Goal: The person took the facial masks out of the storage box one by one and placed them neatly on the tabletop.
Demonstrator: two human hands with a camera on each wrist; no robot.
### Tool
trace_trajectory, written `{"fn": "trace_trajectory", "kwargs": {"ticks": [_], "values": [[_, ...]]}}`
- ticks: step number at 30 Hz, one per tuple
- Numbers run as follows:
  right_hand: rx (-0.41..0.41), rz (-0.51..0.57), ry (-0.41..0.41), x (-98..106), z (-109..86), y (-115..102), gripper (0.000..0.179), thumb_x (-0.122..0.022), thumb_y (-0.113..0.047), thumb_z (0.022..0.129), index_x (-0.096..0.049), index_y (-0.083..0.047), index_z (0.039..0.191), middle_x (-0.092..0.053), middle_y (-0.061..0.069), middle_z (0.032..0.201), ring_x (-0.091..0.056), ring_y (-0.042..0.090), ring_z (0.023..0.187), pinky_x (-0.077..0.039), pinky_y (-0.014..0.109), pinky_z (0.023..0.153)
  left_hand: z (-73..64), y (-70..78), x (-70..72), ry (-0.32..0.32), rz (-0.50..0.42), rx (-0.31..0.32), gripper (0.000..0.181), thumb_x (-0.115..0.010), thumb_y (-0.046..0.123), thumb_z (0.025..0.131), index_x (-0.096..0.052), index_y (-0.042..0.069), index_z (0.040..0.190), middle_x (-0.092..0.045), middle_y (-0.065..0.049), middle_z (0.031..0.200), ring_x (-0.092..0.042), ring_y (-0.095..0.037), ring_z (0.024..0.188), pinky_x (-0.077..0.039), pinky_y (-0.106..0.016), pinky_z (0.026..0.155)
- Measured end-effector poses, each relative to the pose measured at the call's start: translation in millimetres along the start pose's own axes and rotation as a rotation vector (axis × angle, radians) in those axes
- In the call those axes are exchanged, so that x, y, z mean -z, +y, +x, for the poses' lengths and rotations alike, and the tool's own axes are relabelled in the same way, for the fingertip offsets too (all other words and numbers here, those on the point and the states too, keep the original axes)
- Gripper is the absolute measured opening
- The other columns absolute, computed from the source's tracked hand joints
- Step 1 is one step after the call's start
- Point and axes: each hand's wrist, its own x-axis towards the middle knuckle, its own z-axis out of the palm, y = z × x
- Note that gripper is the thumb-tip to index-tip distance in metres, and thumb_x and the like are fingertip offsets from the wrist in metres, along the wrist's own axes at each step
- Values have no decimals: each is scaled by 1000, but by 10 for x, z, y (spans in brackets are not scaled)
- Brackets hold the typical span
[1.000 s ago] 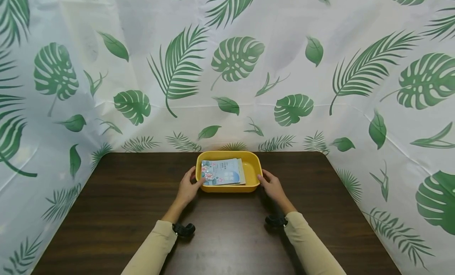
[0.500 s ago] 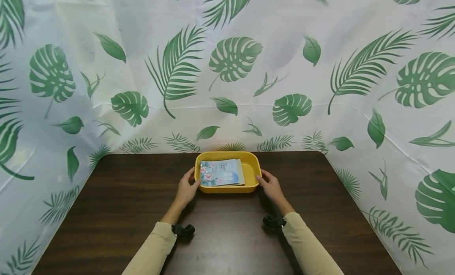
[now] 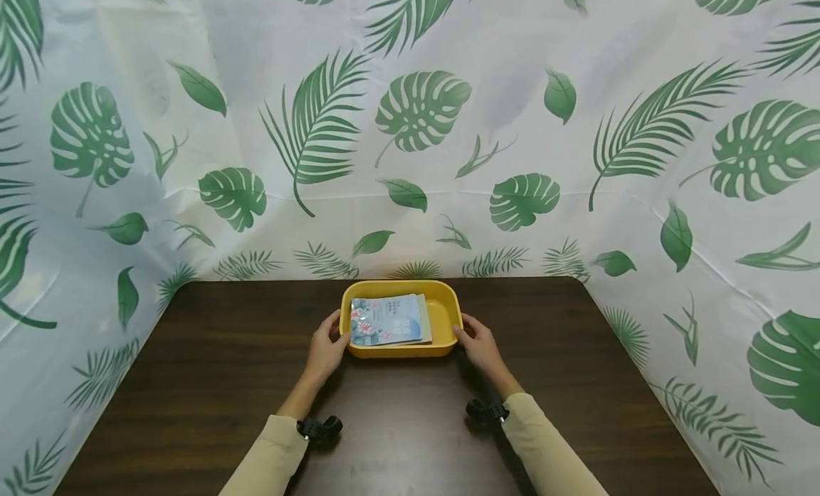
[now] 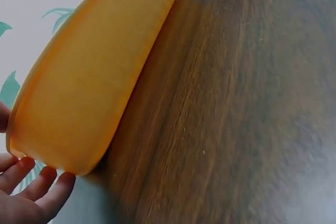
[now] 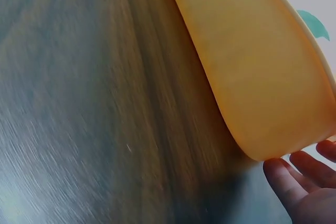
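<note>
At twelve o'clock on the dark table (image 3: 211, 371), close to its far edge, a yellow tray (image 3: 400, 352) is held from both ends. Its nine o'clock end is gripped by the left hand (image 3: 325, 350), its three o'clock end by the right hand (image 3: 480, 348); in each, the thumb is laid near the rim and the fingers are set against the outer wall, parted only by the tray. Whether its base is touched by the table cannot be told. Inside, toward nine o'clock, a flowered blue packet (image 3: 387, 319) is laid flat over a cream sheet (image 3: 426, 318), whose edge is exposed at three o'clock. Black straps (image 3: 320, 428) are worn below pale sleeves (image 3: 265, 457), at seven and five o'clock. Beyond, at twelve o'clock, a leaf-printed cloth (image 3: 464, 40) is hung.
</note>
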Motion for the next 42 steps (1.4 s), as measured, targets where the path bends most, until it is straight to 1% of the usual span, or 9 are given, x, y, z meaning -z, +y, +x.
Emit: {"fn": "trace_trajectory", "kwargs": {"ticks": [6, 11, 15, 19, 24, 32, 34, 38, 42], "values": [[10, 15, -10, -157, -99, -64, 45, -52, -13, 101, -44, 6, 141, -55, 28, 134, -57, 36, 116, -54, 40, 93, -98, -21, 130, 22, 6, 44, 56, -58, 2, 90, -42, -2, 144, -48, -25, 143, -50, -41, 126, -44, -53, 103], [24, 28, -18, -296, -156, -119, 45, -54, -12, 100, -44, 7, 140, -55, 29, 132, -58, 38, 116, -55, 42, 91, -166, -65, 270, 35, 5, 50, 55, -56, 0, 91, -42, -2, 144, -48, -25, 144, -49, -41, 128, -44, -53, 103], [36, 31, -46, -395, -196, -162, 45, -55, -11, 99, -46, 7, 139, -56, 28, 131, -58, 38, 116, -55, 42, 91, -230, -112, 398, 51, 9, 50, 54, -54, -2, 90, -43, -3, 143, -49, -26, 142, -49, -42, 127, -43, -54, 103], [42, 27, -70, -473, -230, -217, 44, -59, -11, 97, -48, 5, 137, -57, 25, 131, -58, 38, 117, -54, 44, 93, -280, -150, 510, 70, 7, 77, 54, -54, -1, 90, -43, -2, 143, -50, -25, 142, -49, -41, 127, -42, -53, 103], [64, 40, -114, -583, -266, -265, 44, -60, -10, 96, -48, 6, 136, -58, 26, 129, -59, 39, 116, -53, 45, 94, -326, -169, 654, 84, 18, 113, 54, -53, 0, 90, -43, -1, 144, -49, -23, 143, -47, -39, 129, -41, -51, 103], [66, 99, -131, -747, -340, -321, 44, -61, -5, 94, -49, 8, 134, -59, 27, 127, -60, 38, 114, -54, 45, 93, -383, -187, 853, 70, 52, 130, 52, -52, 0, 92, -43, -1, 143, -49, -25, 142, -47, -39, 128, -41, -49, 104], [70, 100, -150, -774, -351, -342, 43, -61, -5, 94, -49, 8, 134, -58, 28, 127, -60, 39, 115, -54, 44, 92, -399, -186, 902, 76, 62, 137, 52, -52, 1, 92, -43, -1, 143, -50, -25, 141, -47, -38, 127, -42, -47, 102], [85, 91, -191, -801, -375, -391, 45, -61, -7, 95, -48, 7, 135, -56, 28, 129, -59, 40, 116, -55, 42, 91, -418, -207, 982, 82, 82, 143, 51, -50, 2, 94, -43, 1, 144, -49, -23, 142, -48, -36, 128, -43, -35, 98], [91, 92, -192, -808, -399, -394, 45, -62, -7, 95, -47, 8, 135, -55, 29, 131, -59, 42, 117, -55, 43, 91, -449, -265, 994, 89, 72, 120, 51, -51, 1, 93, -44, 1, 143, -51, -24, 140, -50, -36, 126, -42, -21, 92]]}}
